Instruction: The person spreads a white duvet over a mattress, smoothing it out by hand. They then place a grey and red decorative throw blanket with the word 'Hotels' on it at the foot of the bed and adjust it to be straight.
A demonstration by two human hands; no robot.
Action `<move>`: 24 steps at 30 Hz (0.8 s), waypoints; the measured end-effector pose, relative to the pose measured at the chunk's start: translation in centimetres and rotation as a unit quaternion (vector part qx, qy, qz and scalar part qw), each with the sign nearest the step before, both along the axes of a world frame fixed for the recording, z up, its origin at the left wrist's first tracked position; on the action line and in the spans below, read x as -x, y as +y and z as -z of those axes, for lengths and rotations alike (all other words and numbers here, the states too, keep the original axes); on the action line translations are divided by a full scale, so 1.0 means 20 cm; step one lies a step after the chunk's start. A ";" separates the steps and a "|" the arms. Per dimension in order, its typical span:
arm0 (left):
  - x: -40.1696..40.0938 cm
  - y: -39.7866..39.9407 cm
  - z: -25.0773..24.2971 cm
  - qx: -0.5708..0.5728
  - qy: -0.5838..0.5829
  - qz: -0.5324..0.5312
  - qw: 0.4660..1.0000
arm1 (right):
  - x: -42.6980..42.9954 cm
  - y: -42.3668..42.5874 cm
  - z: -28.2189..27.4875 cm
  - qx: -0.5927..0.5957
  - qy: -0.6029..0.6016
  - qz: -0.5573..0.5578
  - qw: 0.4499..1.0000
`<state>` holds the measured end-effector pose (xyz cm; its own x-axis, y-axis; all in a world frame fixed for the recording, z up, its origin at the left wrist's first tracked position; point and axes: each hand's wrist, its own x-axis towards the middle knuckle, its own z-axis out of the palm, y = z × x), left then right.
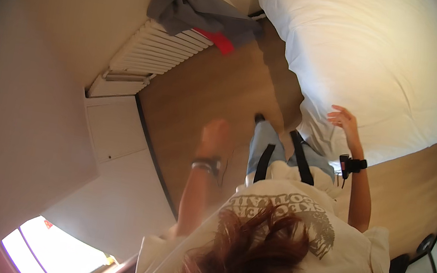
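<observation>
My left hand (214, 134) is blurred and hangs over the wooden floor, with a band around the wrist. I cannot make out its fingers, and no object shows in it. Beside the bed, my right hand (343, 119) is held with its fingers loosely spread and nothing in them. In the picture it overlaps the white bedding (381, 67); whether it touches the cloth is not clear. A small black device (352, 165) is strapped to the right wrist. My legs in light blue jeans (266, 141) stand at the bed's near corner.
A white radiator (159, 49) runs along the wall, with a grey cloth (212, 10) draped over it and a red piece (218, 41) below. White panels (117, 134) and a bright window (53, 251) are at left. Wooden floor (205, 83) lies between radiator and bed.
</observation>
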<state>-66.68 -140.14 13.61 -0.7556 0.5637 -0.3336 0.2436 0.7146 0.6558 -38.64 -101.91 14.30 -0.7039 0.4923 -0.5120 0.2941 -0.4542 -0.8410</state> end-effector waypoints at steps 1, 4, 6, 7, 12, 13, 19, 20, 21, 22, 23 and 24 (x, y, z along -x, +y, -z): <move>0.20 0.04 0.00 -0.018 -0.056 -0.045 0.997 | 0.03 0.02 -0.02 -0.006 -0.002 0.018 1.000; 0.77 0.23 -0.01 -0.185 -0.311 -0.236 0.902 | 0.10 0.03 0.03 0.011 -0.027 0.103 0.994; 1.24 0.41 -0.01 -0.301 -0.412 -0.340 0.790 | 0.24 0.05 0.01 0.011 -0.064 0.179 0.982; 1.47 0.43 0.06 -0.347 -0.420 -0.373 0.751 | 0.32 0.02 0.00 0.013 -0.074 0.224 0.972; 2.10 0.88 0.37 -0.314 -0.517 -0.361 0.710 | 0.55 -0.38 0.05 0.091 -0.100 0.400 0.906; 2.24 0.98 0.43 -0.310 -0.528 -0.315 0.725 | 0.59 -0.32 0.07 0.104 -0.097 0.353 0.925; 2.61 1.79 0.73 -0.293 -0.485 -0.394 0.724 | 1.02 -0.16 -0.24 0.126 -0.204 0.316 0.918; 2.63 1.88 0.74 -0.287 -0.501 -0.386 0.720 | 1.04 -0.17 -0.27 0.121 -0.218 0.338 0.908; 2.25 1.71 0.81 -0.291 -0.514 -0.429 0.683 | 0.71 -0.35 -0.36 0.113 -0.261 0.350 0.893; 2.24 1.78 0.77 -0.308 -0.511 -0.449 0.666 | 0.68 -0.39 -0.36 0.111 -0.239 0.372 0.890; 2.29 1.89 0.76 -0.325 -0.552 -0.421 0.642 | 0.71 -0.35 -0.35 0.107 -0.217 0.395 0.886; 2.29 1.92 0.73 -0.320 -0.562 -0.387 0.657 | 0.73 -0.36 -0.38 0.110 -0.204 0.395 0.889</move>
<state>-112.47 -101.82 -1.03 -0.3773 0.4515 -0.8086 -0.9260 -0.1706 0.3368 -53.29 -109.03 21.92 0.0842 0.6075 -0.7899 0.0701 -0.7943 -0.6035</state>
